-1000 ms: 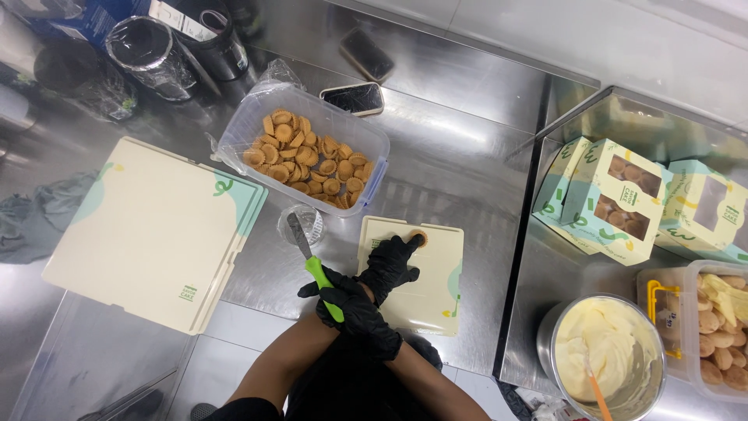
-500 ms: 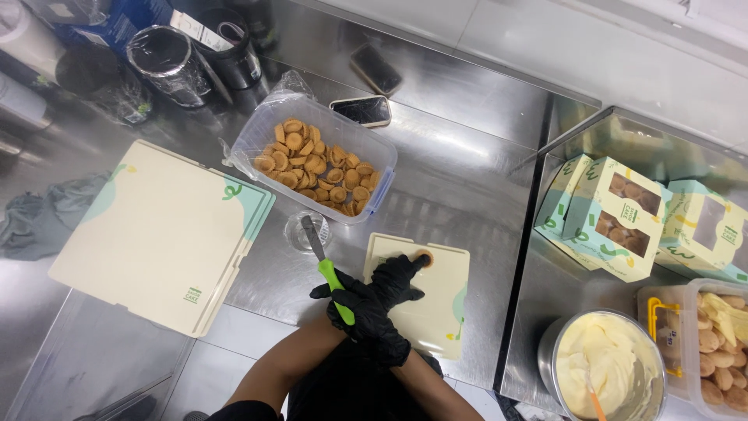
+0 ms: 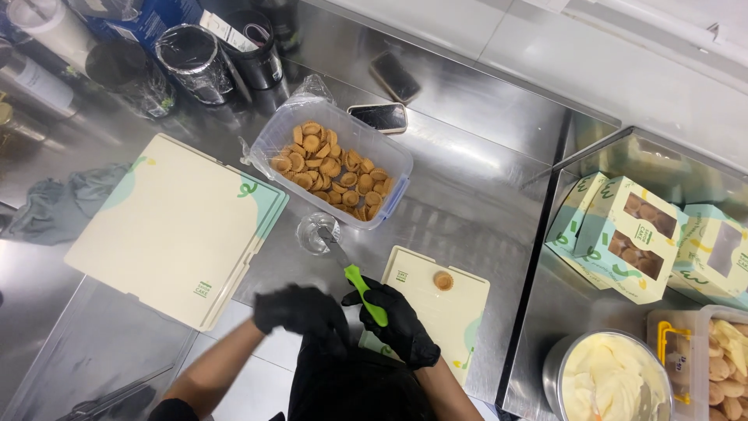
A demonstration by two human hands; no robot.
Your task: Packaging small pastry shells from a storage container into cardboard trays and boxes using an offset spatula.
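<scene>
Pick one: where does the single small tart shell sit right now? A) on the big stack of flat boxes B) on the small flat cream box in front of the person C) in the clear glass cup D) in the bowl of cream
B: the lone tart shell lies on the small flat cream box, beyond the right hand gripping the green-handled knife.

Two phones (image 3: 396,76) (image 3: 379,117), three window boxes (image 3: 631,238) (right), one knife (image 3: 354,279).

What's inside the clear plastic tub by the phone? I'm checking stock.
The clear plastic tub holds a pile of small round golden tart shells; lower layers are hidden under the top ones.
</scene>
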